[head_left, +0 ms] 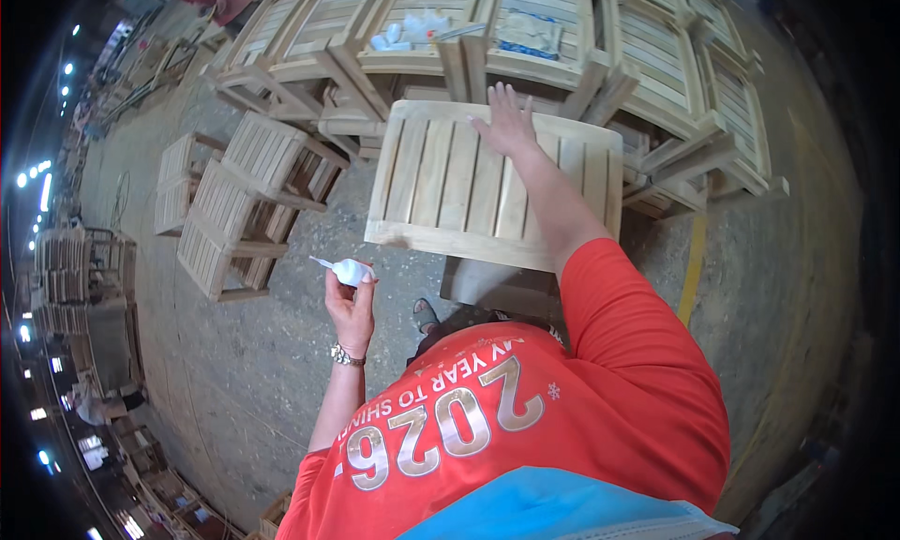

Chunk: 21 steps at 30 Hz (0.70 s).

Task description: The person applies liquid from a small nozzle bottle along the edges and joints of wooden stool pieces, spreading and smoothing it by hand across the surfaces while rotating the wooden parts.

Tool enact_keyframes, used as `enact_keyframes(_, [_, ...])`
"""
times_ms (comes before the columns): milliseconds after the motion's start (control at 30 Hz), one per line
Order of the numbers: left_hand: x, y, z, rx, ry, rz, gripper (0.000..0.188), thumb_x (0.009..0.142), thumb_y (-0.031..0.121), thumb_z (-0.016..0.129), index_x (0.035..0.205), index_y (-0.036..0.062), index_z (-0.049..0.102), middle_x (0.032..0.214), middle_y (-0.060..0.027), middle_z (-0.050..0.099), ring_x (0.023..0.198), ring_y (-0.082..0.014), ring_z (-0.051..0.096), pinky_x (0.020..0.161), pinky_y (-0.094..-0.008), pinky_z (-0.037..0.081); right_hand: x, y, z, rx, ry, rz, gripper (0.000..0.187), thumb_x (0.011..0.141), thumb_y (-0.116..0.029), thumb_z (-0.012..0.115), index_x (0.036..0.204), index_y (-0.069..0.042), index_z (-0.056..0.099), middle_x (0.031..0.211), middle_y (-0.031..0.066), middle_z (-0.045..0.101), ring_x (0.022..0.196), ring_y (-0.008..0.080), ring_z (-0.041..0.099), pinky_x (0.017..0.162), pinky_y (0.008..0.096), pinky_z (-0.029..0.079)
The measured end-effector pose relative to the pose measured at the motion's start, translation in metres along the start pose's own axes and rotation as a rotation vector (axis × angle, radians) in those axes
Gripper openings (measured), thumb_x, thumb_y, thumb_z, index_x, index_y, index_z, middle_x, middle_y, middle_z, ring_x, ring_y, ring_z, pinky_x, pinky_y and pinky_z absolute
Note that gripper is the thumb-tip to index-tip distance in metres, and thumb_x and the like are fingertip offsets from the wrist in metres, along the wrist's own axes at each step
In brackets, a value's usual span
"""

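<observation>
My left hand [351, 317] is closed round a small white squeeze bottle [349, 273] with a thin nozzle that points left. It holds the bottle in the air, left of a slatted wooden stool or table top [442, 179]. Across the far edge of that slatted top my right hand [510, 129] lies flat, fingers spread, with nothing in it. Pale slats with narrow gaps run between the top's two curved rails. A grey-brown box-like support [497, 285] shows partly under its near edge; the rest of what carries it is hidden.
Several slatted wooden frames [647, 71] stand in a row beyond the top. On them lie white plastic items [412, 29] and a folded cloth or bag [528, 36]. Stacked slatted stools [225, 217] stand on the concrete floor [234, 371] at left. A yellow line [692, 270] marks the floor at right.
</observation>
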<state>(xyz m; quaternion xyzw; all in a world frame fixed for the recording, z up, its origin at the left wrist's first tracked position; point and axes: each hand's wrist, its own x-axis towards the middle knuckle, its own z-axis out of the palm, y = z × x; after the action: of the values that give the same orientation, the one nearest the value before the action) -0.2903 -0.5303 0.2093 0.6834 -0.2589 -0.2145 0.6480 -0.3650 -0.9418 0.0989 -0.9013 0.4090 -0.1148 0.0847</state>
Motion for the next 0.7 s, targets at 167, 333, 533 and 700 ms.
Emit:
enact_keyframes(167, [0.005, 0.006, 0.038, -0.004, -0.079, 0.027, 0.023, 0.093, 0.005, 0.063, 0.112, 0.0031, 0.052, 0.102, -0.005, 0.063, 0.091, -0.0121, 0.062, 0.079, -0.0283, 0.053, -0.045, 0.124, -0.036, -0.037, -0.002, 0.226, 0.086, 0.093, -0.061, 0.044, 0.154, -0.003, 0.023, 0.162, 0.0143, 0.017, 0.151, 0.0281, 0.01, 0.12, 0.0571, 0.006])
enact_keyframes(333, [0.006, 0.014, 0.063, 0.016, -0.128, 0.079, 0.021, 0.092, 0.009, 0.065, 0.11, 0.0038, 0.054, 0.099, -0.0027, 0.063, 0.088, -0.0102, 0.062, 0.077, -0.0267, 0.052, -0.088, 0.202, -0.041, 0.176, 0.156, 0.401, 0.084, 0.094, -0.053, 0.051, 0.152, 0.001, 0.023, 0.159, 0.021, 0.02, 0.149, 0.0335, 0.016, 0.12, 0.0492, 0.015])
enact_keyframes(533, [0.015, 0.006, 0.074, 0.033, -0.134, 0.154, 0.023, 0.09, 0.015, 0.069, 0.107, 0.0045, 0.057, 0.092, -0.0006, 0.065, 0.085, -0.0084, 0.063, 0.074, -0.0257, 0.051, -0.184, 0.191, -0.021, 0.383, 0.212, 0.38, 0.075, 0.096, -0.038, 0.054, 0.148, 0.006, 0.025, 0.152, 0.0279, 0.03, 0.144, 0.0382, 0.027, 0.119, 0.0397, 0.021])
enact_keyframes(700, [0.042, 0.02, 0.061, 0.287, -0.02, 0.199, 0.027, 0.088, 0.017, 0.069, 0.109, 0.0035, 0.057, 0.087, -0.0012, 0.064, 0.078, -0.0079, 0.06, 0.069, -0.0266, 0.049, -0.283, 0.133, -0.042, 0.237, 0.196, 0.155, 0.085, 0.094, -0.036, 0.055, 0.152, 0.007, 0.011, 0.16, 0.0271, 0.01, 0.149, 0.0417, 0.009, 0.121, 0.0486, 0.011])
